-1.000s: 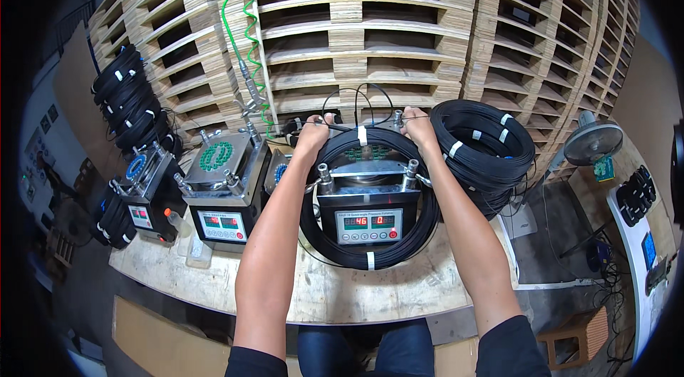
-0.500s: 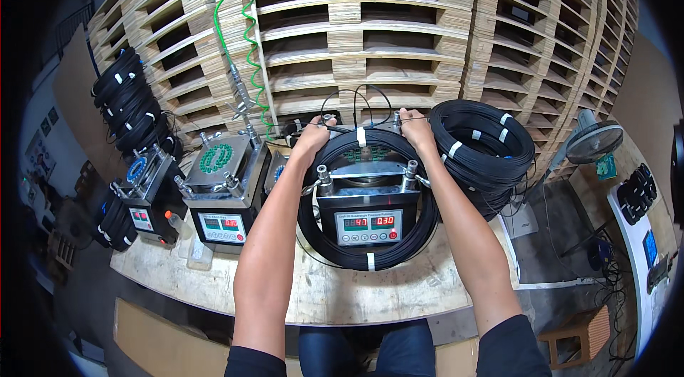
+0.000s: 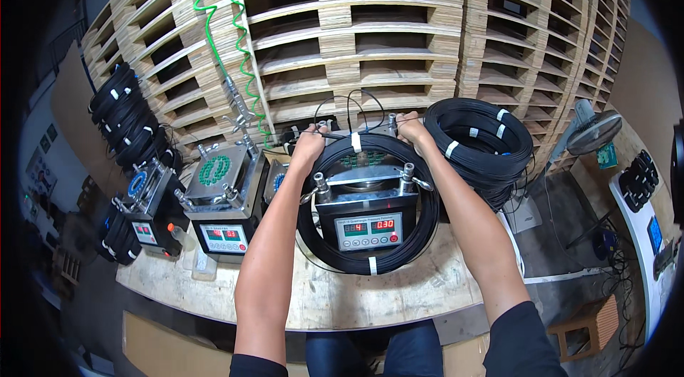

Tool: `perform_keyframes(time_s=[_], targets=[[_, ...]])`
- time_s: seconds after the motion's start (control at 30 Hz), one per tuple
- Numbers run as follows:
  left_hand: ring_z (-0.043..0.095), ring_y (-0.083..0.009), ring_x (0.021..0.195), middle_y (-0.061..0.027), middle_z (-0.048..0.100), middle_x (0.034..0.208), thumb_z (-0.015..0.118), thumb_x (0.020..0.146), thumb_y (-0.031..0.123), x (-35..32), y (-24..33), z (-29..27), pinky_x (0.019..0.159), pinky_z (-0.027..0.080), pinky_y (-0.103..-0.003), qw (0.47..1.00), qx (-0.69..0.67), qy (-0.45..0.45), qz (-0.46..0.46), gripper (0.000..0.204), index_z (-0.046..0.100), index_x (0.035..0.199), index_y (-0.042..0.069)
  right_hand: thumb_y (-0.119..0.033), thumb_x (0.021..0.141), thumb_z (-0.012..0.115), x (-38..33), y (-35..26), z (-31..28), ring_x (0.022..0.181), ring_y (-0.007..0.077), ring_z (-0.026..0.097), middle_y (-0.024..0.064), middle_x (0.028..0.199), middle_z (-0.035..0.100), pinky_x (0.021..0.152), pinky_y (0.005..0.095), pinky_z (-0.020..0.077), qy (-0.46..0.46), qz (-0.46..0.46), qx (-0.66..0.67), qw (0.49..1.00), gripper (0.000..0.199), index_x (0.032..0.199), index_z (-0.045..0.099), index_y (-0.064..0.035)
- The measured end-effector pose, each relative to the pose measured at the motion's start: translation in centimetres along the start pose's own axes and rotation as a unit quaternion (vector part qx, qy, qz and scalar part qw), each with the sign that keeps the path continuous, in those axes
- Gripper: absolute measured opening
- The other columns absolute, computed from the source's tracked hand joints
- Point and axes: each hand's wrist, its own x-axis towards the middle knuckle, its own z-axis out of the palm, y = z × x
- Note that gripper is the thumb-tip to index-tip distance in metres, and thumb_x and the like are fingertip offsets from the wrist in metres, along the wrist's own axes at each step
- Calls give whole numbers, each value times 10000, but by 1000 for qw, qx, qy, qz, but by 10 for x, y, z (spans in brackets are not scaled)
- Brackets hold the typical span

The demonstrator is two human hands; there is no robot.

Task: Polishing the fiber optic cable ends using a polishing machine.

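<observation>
A black polishing machine (image 3: pixel 367 206) with a metal top and a red-lit display stands in front of me. A coil of black cable (image 3: pixel 306 241), bound with white tape, rings it, and thin cable loops rise behind. At the machine's far left corner clamp, my left hand (image 3: pixel 311 142) is closed. My right hand (image 3: pixel 415 128) grips likewise at the far right corner clamp. The hands themselves hide the levers there. Both near corner clamps, the left (image 3: pixel 320 183) and the right (image 3: pixel 408 174), are in plain sight. Green-tipped connectors (image 3: pixel 370 158) ring the plate on top.
Two similar machines, one nearer (image 3: pixel 221 199) and one farther (image 3: pixel 147 199), stand to the left beside a small bottle (image 3: pixel 176 232). Stacked cable coils (image 3: pixel 479 145) lie at the right. Green air hoses (image 3: pixel 210 21) hang before wooden pallets (image 3: pixel 392 42). A fan (image 3: pixel 593 136) stands far right.
The view has shifted slightly. Both hands stay at the machine's far corners, with only small movement. The readout on the middle machine's display has changed.
</observation>
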Motion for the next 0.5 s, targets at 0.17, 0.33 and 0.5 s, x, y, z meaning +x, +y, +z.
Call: perform_keyframes(time_s=[0.17,0.33,0.5], targets=[[570,-143,924,-64,676,999,561,992,228,-14,19,10,870,431,-274,996,-59,-50,-35,288,640,1166,12,-559,951,484,31,18,-16,416,171,479,80,568,536,370,329,351,31,114,42,992,585,762,551,-10],[558,-119,870,-37,672,957,570,996,230,-22,26,5,831,430,-260,996,-66,-48,-25,236,642,1095,29,-411,933,651,44,29,-12,442,105,380,11,587,470,373,272,267,-12,133,174,976,395,725,558,-88],[567,-129,886,-54,676,985,587,985,260,-25,32,11,834,443,-274,997,-64,-34,-12,310,631,1166,12,-263,981,612,50,49,-19,485,102,360,-10,624,476,428,252,269,-41,159,384,908,269,757,571,-121]])
